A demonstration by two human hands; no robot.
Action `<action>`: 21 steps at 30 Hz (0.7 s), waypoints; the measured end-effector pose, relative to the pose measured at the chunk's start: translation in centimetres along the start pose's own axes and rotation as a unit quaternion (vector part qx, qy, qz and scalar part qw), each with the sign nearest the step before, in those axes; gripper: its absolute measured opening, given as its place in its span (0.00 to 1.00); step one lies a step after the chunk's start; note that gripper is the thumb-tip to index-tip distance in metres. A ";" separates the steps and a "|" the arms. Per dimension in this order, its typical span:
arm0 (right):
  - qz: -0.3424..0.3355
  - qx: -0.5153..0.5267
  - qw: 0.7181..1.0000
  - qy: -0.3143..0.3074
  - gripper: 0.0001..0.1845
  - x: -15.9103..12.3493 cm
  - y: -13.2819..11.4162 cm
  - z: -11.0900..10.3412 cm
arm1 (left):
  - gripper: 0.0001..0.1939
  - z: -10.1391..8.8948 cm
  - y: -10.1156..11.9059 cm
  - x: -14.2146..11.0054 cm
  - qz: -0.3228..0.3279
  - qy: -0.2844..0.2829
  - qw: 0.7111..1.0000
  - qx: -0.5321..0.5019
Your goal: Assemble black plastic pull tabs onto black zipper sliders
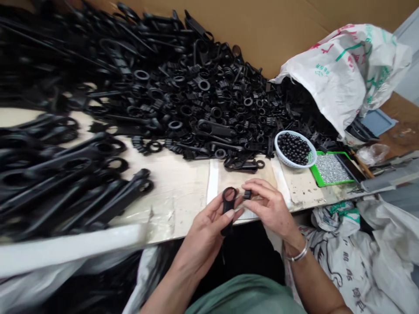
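My left hand (209,224) is closed on a black plastic handle with a ring-shaped end (228,205), the ring pointing up and away from me. Just to its right, my right hand (270,207) pinches a small black ribbed ring (247,194) between thumb and fingers. A narrow gap separates the ribbed ring from the handle's ring end. Both hands are over the front edge of the worktable (183,187). Beyond them lies a big heap of loose black plastic parts (196,100), with rings, ribbed pieces and handles mixed together.
A pale blue basket (278,155) of black balls stands right of the hands, beside a green tray (319,178) of small shiny metal pieces. Long black handles (75,183) are stacked at left. A white printed sack (340,74) spills parts at back right; more sacks (353,257) lie below.
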State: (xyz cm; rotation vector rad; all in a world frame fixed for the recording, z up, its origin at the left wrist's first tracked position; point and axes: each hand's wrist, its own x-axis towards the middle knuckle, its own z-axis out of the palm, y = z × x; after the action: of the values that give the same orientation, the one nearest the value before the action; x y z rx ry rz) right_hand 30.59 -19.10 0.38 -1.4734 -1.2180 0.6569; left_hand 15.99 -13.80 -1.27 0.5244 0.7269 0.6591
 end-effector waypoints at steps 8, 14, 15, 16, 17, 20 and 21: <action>-0.056 -0.104 0.991 0.062 0.14 -0.5 0.6 0.1 | 0.24 0.2 -0.3 0.0 0.050 -0.048 0.997 -0.019; -0.168 -0.246 0.954 0.031 0.12 -0.5 0.4 1.4 | 0.25 0.1 -0.4 -0.4 0.092 -0.089 0.992 0.007; -0.174 -0.260 0.950 0.028 0.12 -0.5 0.4 1.5 | 0.25 0.1 -0.4 -0.4 0.101 -0.098 0.990 0.020; -0.179 -0.272 0.945 0.026 0.12 -0.4 0.5 1.6 | 0.26 0.1 -0.4 -0.5 0.111 -0.105 0.988 0.036; -0.185 -0.280 0.942 0.024 0.12 -0.4 0.5 1.6 | 0.26 0.0 -0.4 -0.5 0.122 -0.110 0.985 0.055; -0.205 -0.296 0.933 0.013 0.12 -0.2 0.4 1.7 | 0.27 -0.5 -0.7 -0.6 0.160 -0.105 0.972 0.136; -0.210 -0.298 0.931 0.009 0.12 -0.1 0.3 1.7 | 0.28 -0.7 -0.7 -0.6 0.175 -0.100 0.965 0.169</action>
State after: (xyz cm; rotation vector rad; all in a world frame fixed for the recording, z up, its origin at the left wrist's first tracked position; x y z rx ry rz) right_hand 29.12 -18.56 -0.42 -1.6114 -1.7479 -0.0336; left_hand 15.42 -14.56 -1.90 1.0367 0.5607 0.8001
